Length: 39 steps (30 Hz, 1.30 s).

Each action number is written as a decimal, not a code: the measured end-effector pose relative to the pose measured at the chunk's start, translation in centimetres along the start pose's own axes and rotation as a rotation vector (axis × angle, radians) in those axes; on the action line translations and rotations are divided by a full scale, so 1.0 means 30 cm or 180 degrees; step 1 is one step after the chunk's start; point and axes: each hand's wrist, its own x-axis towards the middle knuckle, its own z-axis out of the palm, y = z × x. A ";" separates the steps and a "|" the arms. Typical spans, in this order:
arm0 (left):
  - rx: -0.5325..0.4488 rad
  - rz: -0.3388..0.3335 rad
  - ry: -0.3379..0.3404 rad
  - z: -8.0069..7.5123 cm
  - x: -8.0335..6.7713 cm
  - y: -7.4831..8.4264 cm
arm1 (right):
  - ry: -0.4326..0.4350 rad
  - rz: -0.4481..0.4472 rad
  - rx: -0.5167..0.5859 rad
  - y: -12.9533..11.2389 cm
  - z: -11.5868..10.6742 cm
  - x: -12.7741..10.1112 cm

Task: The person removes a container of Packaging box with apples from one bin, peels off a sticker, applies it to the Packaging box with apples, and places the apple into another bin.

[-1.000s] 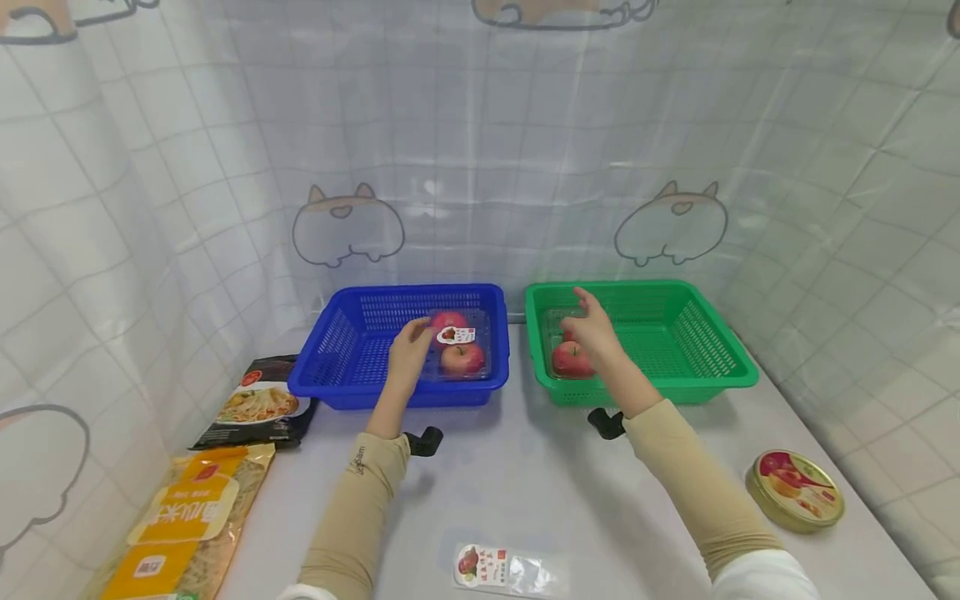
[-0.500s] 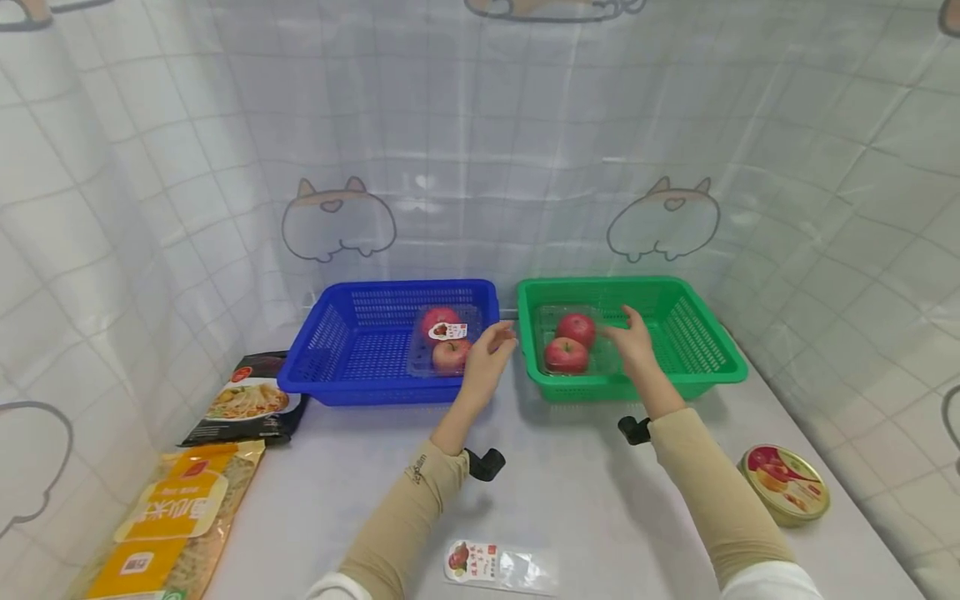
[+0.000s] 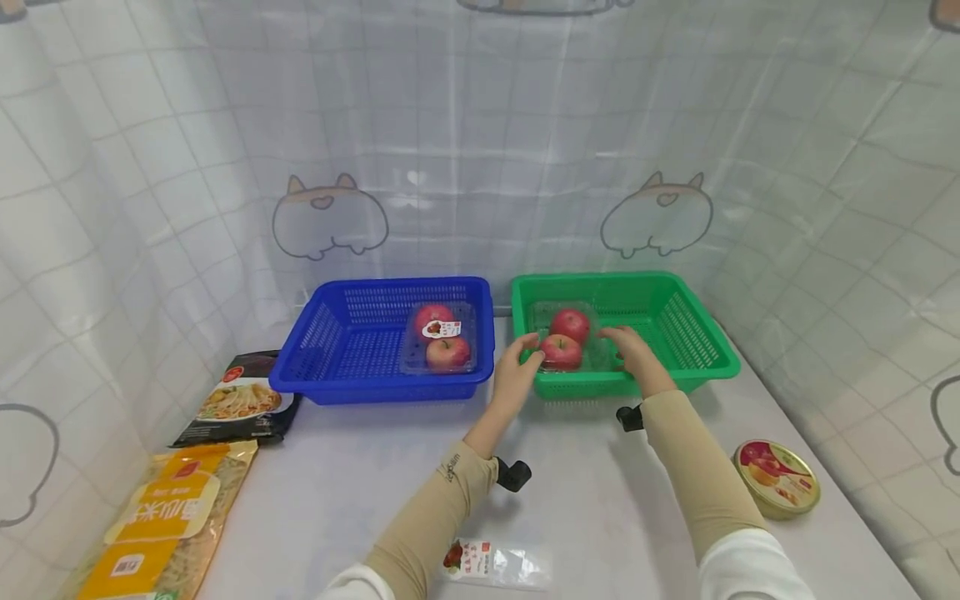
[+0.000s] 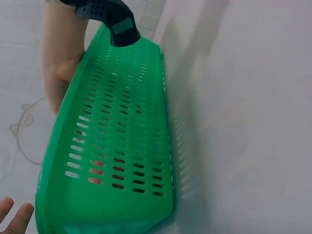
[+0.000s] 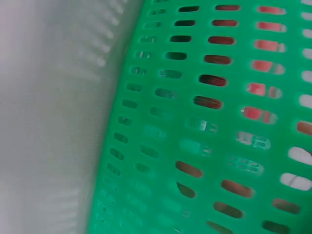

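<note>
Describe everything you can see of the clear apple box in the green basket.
The clear apple box looks like thin transparent plastic and holds two red apples, one behind the other. No label shows on it. It sits in the left part of the green basket, near the front wall. The left hand reaches over the basket's front rim at the box's left side, and the right hand is at its right side. Whether the fingers grip it cannot be told.
</note>
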 end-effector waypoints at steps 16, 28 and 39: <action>-0.0024 -0.0009 0.0083 0.003 -0.004 -0.011 | -0.0343 0.0268 -0.0049 0.118 -0.053 0.293; 0.0260 -0.0108 0.0107 0.008 -0.019 -0.078 | -0.0588 0.0471 0.0737 -0.011 0.003 0.042; 0.0333 -0.0263 -0.0052 0.015 -0.025 -0.116 | -0.0531 0.0464 0.0783 -0.020 -0.029 0.014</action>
